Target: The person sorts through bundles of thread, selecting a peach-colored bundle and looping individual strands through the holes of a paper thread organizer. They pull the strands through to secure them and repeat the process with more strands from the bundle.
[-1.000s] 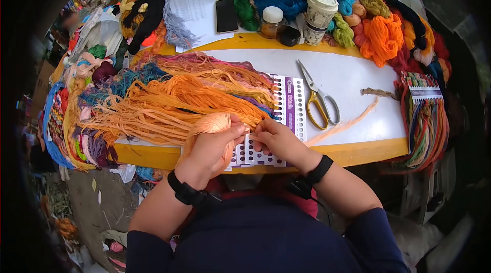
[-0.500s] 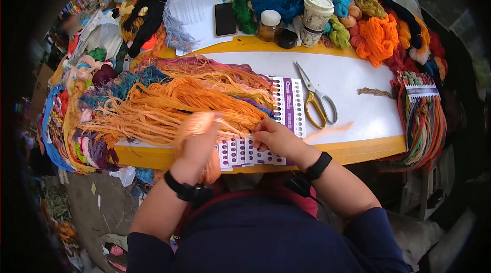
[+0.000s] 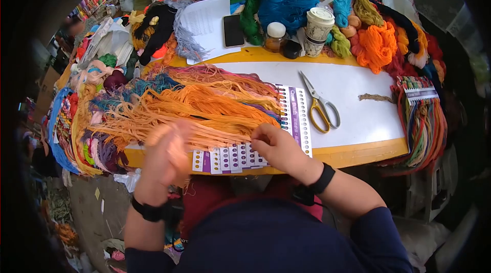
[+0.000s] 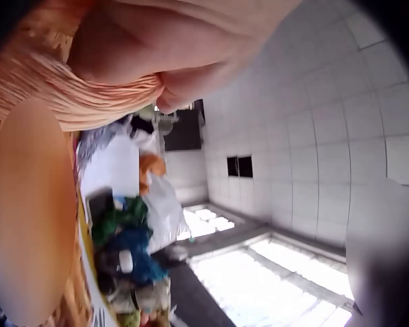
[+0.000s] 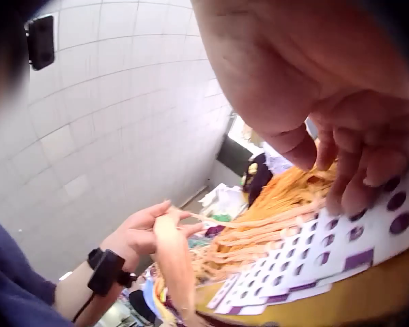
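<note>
My left hand [image 3: 164, 153], blurred in the head view, grips a peach skein of thread [image 5: 174, 259] left of the cards and just past the table's front edge. In the right wrist view a peach strand runs from its fingers toward the cards. My right hand [image 3: 279, 153] hovers at the punched white-and-purple cards [image 3: 225, 160], its fingers loosely bent, thumb apart from them, nothing visible between. Peach and orange threads [image 3: 204, 101] spread leftward from these overlapping cards. Behind the right hand lies a card printed "Cross Stitch" [image 3: 296, 119].
Scissors [image 3: 319, 104] lie on the white board right of the cards, with a short brown strand [image 3: 376, 97] beyond. A finished thread card [image 3: 422, 94] hangs over the right edge. A phone [image 3: 233, 31], lidded jar [image 3: 275, 37], paper cup [image 3: 317, 30] and coloured skeins line the back.
My left hand has swung left with the peach skein, away from the right hand. The peach thread end right of the cards has been drawn out of sight. My right hand has stayed near the cards.
</note>
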A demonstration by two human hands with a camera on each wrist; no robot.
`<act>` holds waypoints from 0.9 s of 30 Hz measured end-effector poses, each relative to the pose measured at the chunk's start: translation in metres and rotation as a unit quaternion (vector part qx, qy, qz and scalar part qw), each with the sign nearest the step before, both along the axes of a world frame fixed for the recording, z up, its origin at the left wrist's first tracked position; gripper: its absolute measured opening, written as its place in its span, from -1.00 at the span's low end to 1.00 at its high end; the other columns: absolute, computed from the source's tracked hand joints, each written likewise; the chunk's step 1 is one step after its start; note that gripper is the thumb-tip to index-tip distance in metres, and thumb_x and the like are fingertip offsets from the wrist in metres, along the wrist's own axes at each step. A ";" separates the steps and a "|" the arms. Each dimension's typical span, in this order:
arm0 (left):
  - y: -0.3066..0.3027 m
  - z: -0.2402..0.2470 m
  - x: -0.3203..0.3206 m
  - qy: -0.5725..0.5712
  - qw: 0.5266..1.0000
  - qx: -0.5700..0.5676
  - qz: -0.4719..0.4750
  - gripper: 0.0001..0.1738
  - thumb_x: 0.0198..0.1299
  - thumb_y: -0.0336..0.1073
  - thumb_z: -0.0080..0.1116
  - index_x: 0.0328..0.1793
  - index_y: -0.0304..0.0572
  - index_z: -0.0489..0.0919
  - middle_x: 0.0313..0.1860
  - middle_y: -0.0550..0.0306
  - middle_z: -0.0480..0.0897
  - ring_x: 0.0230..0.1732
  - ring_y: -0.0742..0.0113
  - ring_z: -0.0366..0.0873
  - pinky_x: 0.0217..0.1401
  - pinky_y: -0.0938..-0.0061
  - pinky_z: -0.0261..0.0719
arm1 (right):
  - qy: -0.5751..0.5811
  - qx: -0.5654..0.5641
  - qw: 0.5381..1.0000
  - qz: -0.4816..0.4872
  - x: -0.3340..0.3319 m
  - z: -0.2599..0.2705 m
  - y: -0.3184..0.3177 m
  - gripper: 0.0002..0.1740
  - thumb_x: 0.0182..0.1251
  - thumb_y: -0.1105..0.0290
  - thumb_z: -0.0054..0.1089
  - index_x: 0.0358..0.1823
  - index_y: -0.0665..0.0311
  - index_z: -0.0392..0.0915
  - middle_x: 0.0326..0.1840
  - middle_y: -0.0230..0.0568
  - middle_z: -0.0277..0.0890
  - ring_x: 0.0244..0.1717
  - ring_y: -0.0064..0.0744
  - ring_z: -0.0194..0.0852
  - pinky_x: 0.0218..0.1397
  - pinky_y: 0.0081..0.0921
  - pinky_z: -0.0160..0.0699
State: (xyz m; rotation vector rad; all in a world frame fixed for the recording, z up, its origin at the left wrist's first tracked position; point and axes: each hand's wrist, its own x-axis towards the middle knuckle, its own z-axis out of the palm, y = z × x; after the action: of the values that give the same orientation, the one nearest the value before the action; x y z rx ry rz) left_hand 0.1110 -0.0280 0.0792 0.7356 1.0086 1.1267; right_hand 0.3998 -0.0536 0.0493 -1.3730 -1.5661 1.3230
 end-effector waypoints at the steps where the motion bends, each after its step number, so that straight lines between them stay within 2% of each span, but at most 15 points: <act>1: -0.012 0.001 0.013 0.018 0.995 0.019 -0.091 -0.61 0.28 -0.40 -0.03 0.21 -0.41 0.39 0.03 -0.07 0.56 -0.02 0.21 0.59 0.12 0.36 0.56 | 0.042 0.062 0.997 0.002 -0.009 0.014 -0.006 -0.87 0.29 0.44 0.12 -0.21 0.35 0.53 -0.38 -0.30 0.55 -0.41 -0.60 0.46 -0.36 -0.60 0.43; 2: -0.023 0.005 0.024 0.020 0.996 0.019 -0.090 -0.61 0.28 -0.40 -0.03 0.21 -0.41 0.39 0.03 -0.07 0.56 -0.02 0.21 0.59 0.12 0.36 0.56 | 0.043 0.061 0.997 0.003 -0.018 0.022 -0.009 -0.87 0.29 0.44 0.12 -0.21 0.35 0.53 -0.38 -0.30 0.55 -0.41 -0.60 0.46 -0.36 -0.60 0.43; 4: -0.040 0.020 0.044 -0.023 0.985 -0.004 -0.170 -0.52 0.25 -0.46 -0.04 0.31 -0.46 0.30 0.12 -0.13 0.50 -0.04 0.22 0.60 0.07 0.39 0.60 | 0.116 0.187 0.975 0.025 -0.033 0.032 -0.013 -0.84 0.29 0.45 0.14 -0.18 0.38 0.58 -0.40 -0.30 0.55 -0.38 -0.60 0.47 -0.33 -0.61 0.45; 5: -0.044 0.023 0.052 -0.024 0.985 0.000 -0.172 -0.52 0.25 -0.46 -0.04 0.31 -0.46 0.30 0.12 -0.13 0.50 -0.04 0.22 0.60 0.07 0.39 0.60 | 0.114 0.190 0.975 0.024 -0.039 0.032 -0.014 -0.84 0.29 0.45 0.14 -0.18 0.38 0.58 -0.40 -0.30 0.55 -0.38 -0.60 0.47 -0.33 -0.61 0.45; 7: -0.049 0.027 0.060 -0.029 0.985 0.000 -0.168 -0.44 0.24 -0.50 -0.03 0.39 -0.45 0.23 0.14 -0.11 0.50 -0.07 0.26 0.60 -0.04 0.46 0.64 | 0.190 0.111 0.974 0.043 -0.047 0.032 -0.017 -0.82 0.29 0.48 0.14 -0.14 0.42 0.59 -0.38 -0.30 0.55 -0.36 -0.64 0.47 -0.29 -0.66 0.47; 8: -0.050 0.025 0.061 -0.029 0.985 0.002 -0.168 -0.44 0.24 -0.50 -0.03 0.39 -0.45 0.23 0.14 -0.11 0.50 -0.07 0.26 0.60 -0.04 0.46 0.64 | 0.189 0.112 0.975 0.044 -0.048 0.034 -0.018 -0.82 0.29 0.48 0.14 -0.14 0.42 0.59 -0.38 -0.30 0.55 -0.36 -0.64 0.47 -0.29 -0.66 0.47; 10: -0.051 0.020 0.060 -0.022 0.980 0.010 -0.198 -0.42 0.24 -0.52 -0.02 0.41 -0.43 0.22 0.15 -0.08 0.48 -0.06 0.28 0.60 -0.03 0.47 0.64 | 0.250 -0.103 0.961 0.063 -0.049 0.041 -0.020 -0.83 0.31 0.49 0.12 -0.17 0.46 0.59 -0.30 -0.30 0.56 -0.34 -0.66 0.48 -0.23 -0.70 0.49; 11: -0.052 0.020 0.061 -0.023 0.980 0.010 -0.197 -0.42 0.24 -0.52 -0.02 0.41 -0.43 0.22 0.15 -0.08 0.48 -0.06 0.28 0.60 -0.03 0.47 0.64 | 0.249 -0.103 0.961 0.064 -0.050 0.041 -0.021 -0.83 0.31 0.49 0.12 -0.17 0.46 0.59 -0.30 -0.30 0.56 -0.34 -0.66 0.48 -0.23 -0.70 0.49; 13: -0.055 0.019 0.062 0.012 0.977 0.026 -0.211 -0.43 0.26 -0.52 -0.04 0.41 -0.42 0.22 0.16 -0.06 0.48 -0.03 0.29 0.59 -0.04 0.46 0.64 | 0.323 -0.120 0.938 0.029 -0.054 0.036 -0.023 -0.84 0.26 0.47 0.13 -0.36 0.48 0.57 -0.48 -0.32 0.53 -0.46 -0.64 0.45 -0.42 -0.67 0.44; 14: -0.055 0.017 0.061 0.011 0.977 0.025 -0.210 -0.43 0.26 -0.52 -0.04 0.41 -0.42 0.22 0.16 -0.06 0.48 -0.03 0.29 0.59 -0.04 0.46 0.64 | 0.322 -0.121 0.939 0.030 -0.054 0.033 -0.022 -0.84 0.26 0.47 0.13 -0.36 0.48 0.57 -0.48 -0.32 0.53 -0.46 -0.64 0.45 -0.42 -0.67 0.44; 16: -0.056 0.012 0.059 -0.004 0.980 0.031 -0.196 -0.44 0.26 -0.48 -0.01 0.40 -0.41 0.23 0.14 -0.05 0.50 -0.02 0.28 0.60 -0.09 0.48 0.65 | 0.293 -0.144 0.945 0.036 -0.052 0.028 -0.021 -0.86 0.32 0.48 0.12 -0.25 0.42 0.59 -0.14 -0.26 0.55 -0.29 -0.68 0.49 -0.18 -0.70 0.51; 22: -0.052 0.020 0.053 -0.006 0.979 -0.006 -0.205 -0.42 0.24 -0.41 0.01 0.40 -0.41 0.24 0.14 -0.08 0.52 0.00 0.21 0.60 -0.20 0.52 0.62 | 0.334 -0.126 0.933 0.037 -0.054 0.033 -0.022 -0.86 0.34 0.48 0.10 -0.26 0.41 0.59 0.08 -0.29 0.47 -0.13 -0.63 0.47 0.00 -0.64 0.47; 23: -0.052 0.020 0.053 -0.007 0.979 -0.007 -0.204 -0.42 0.24 -0.41 0.01 0.40 -0.41 0.24 0.14 -0.08 0.52 0.00 0.21 0.60 -0.20 0.52 0.62 | 0.333 -0.126 0.934 0.039 -0.055 0.032 -0.021 -0.86 0.34 0.48 0.10 -0.26 0.41 0.59 0.08 -0.29 0.47 -0.13 -0.63 0.47 0.00 -0.64 0.47; 25: -0.052 0.019 0.053 -0.002 0.979 0.002 -0.206 -0.42 0.24 -0.45 -0.03 0.41 -0.41 0.23 0.16 -0.09 0.51 0.01 0.19 0.60 -0.20 0.52 0.62 | 0.347 -0.127 0.929 0.025 -0.056 0.030 -0.022 -0.86 0.31 0.46 0.13 -0.27 0.43 0.57 -0.10 -0.23 0.53 -0.21 -0.61 0.47 -0.11 -0.61 0.49; 27: -0.052 0.018 0.053 -0.008 0.978 0.001 -0.206 -0.41 0.24 -0.46 -0.04 0.42 -0.41 0.22 0.17 -0.10 0.50 0.01 0.18 0.60 -0.19 0.51 0.62 | 0.336 -0.127 0.933 0.018 -0.057 0.030 -0.022 -0.85 0.31 0.46 0.14 -0.25 0.43 0.58 -0.17 -0.27 0.55 -0.22 -0.61 0.46 -0.11 -0.63 0.48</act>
State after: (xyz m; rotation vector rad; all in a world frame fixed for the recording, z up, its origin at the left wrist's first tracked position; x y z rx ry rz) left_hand 0.1635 -0.0797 0.0970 0.8876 0.7934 0.7712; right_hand 0.3430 -0.0755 0.0792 -0.8752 -0.9791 1.8181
